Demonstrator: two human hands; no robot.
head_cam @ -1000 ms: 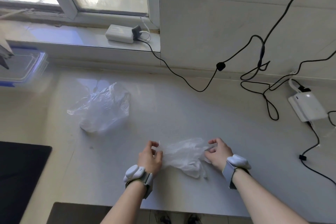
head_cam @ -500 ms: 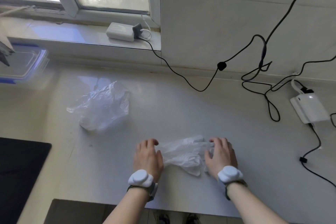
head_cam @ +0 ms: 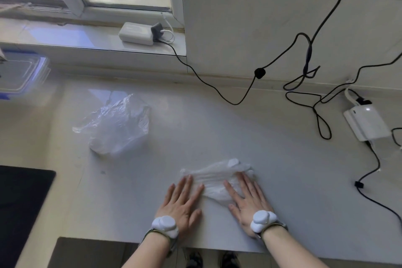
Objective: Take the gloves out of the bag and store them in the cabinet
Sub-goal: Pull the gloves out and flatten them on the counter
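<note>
Thin clear plastic gloves (head_cam: pixel 214 175) lie flattened on the pale countertop (head_cam: pixel 282 159) near its front edge. My left hand (head_cam: pixel 181 202) lies palm down with fingers spread, its fingertips on the gloves' left end. My right hand (head_cam: pixel 247 199) is also flat and spread, pressing on the gloves' right part. Neither hand grips anything. The crumpled clear plastic bag (head_cam: pixel 117 125) rests further back on the left, apart from both hands. No cabinet is in view.
Black cables (head_cam: pixel 235 100) trail across the back and right of the counter to a white adapter (head_cam: pixel 366 123). A white power brick (head_cam: pixel 136 33) sits on the window sill. A blue-rimmed clear container (head_cam: pixel 20 74) is at far left, a black surface (head_cam: pixel 19 206) below it.
Both hands went from pinching the gloves' ends to lying flat on them. The gloves are now spread flatter on the counter. The bag has not moved.
</note>
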